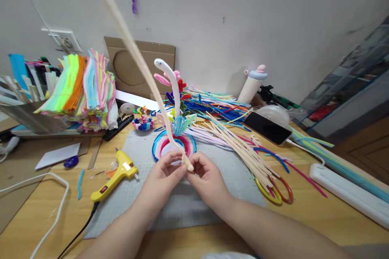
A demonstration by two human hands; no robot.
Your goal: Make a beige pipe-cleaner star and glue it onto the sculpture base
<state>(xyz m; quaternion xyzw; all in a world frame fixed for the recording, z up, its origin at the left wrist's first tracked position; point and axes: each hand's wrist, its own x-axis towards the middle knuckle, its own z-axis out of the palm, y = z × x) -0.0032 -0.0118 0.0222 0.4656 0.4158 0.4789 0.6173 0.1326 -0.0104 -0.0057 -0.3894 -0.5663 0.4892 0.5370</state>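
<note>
A long beige pipe cleaner (142, 68) rises up and to the left from between my hands, its lower end bent or twisted into a small knob. My left hand (168, 172) pinches it near that end. On the other side, the fingertips of my right hand (206, 174) are closed on the same twisted end. Just beyond my fingers stands a round base of coiled pipe cleaners (156, 147) in blue, white and pink. A white curved stem (174, 89) with coloured flower and bow shapes around it rises behind, partly covered by the beige one.
A yellow glue gun (117, 174) lies left on the grey mat (133, 210). Loose beige pipe cleaners (240, 141) and a phone (267, 127) are at right. Bundled pipe cleaners (69, 89) stand back left; a white bottle (251, 87) stands by the wall. A power strip (349, 194) lies far right.
</note>
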